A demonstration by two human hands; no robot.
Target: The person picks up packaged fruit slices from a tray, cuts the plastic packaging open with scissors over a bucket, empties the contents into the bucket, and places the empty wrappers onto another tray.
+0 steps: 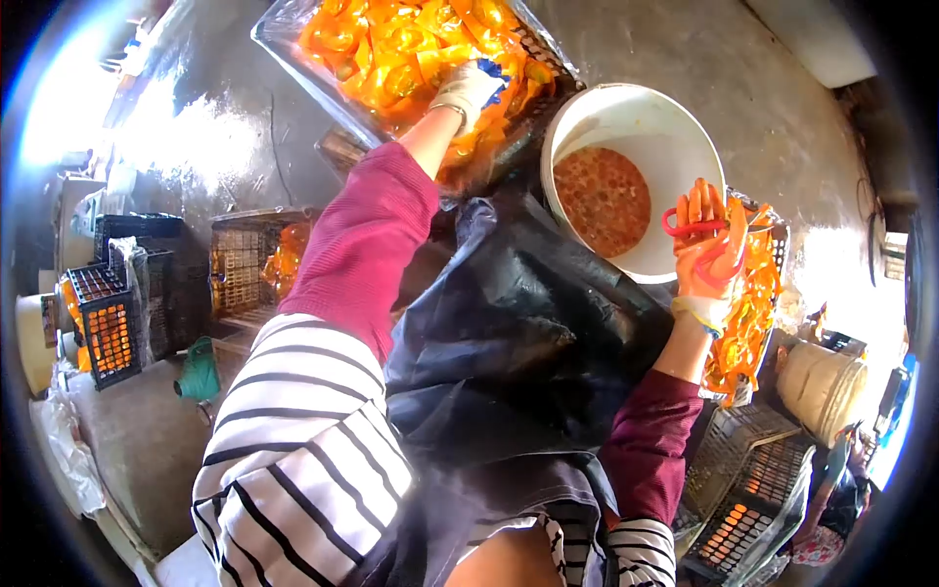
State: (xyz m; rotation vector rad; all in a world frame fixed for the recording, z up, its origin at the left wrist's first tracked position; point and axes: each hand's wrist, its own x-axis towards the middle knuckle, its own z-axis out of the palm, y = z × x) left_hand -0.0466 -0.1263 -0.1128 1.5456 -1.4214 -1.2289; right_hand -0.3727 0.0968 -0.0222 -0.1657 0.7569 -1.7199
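Observation:
My left hand [471,95], in a pale glove with blue on its fingers, reaches into a plastic-lined crate [337,112] heaped with glossy orange pieces [391,59]. Its fingers look curled down among them; what they grip is hidden. Red-handled scissors [675,227] sit in my right hand [709,249], which wears an orange-coated glove and is closed around the handles. That hand is beside the rim of a white bucket [706,127], which contains reddish-orange, frothy-looking contents [602,201]. Below the right hand, more orange pieces [738,342] fill a second crate.
A dark apron [518,333] covers my lap. To the left are an open crate [245,259], a black crate [108,333] and a green object [198,370]. On the right stand stacked crates [748,479], a beige barrel [822,391] and another person [836,504].

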